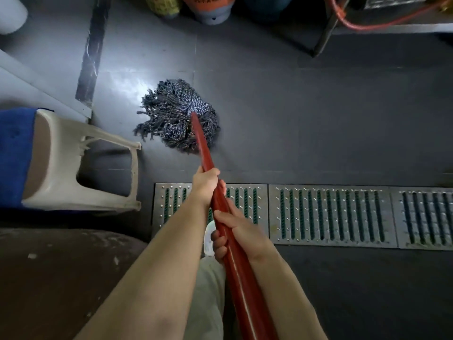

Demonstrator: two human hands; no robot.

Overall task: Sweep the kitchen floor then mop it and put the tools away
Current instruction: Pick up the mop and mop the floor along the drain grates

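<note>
Here, grey-blue stringy mop head splays on red handle.

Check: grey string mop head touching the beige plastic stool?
Apart. Head view shows bare grey floor between the grey string mop head and the beige plastic stool leg.

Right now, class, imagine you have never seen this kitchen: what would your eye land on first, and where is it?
First, the red mop handle running up the middle, gripped by the left hand above and the right hand below. It ends in the blue-and-white string mop head spread on the wet grey floor. Next, the steel drain grate at right and the beige plastic stool at left.
</note>
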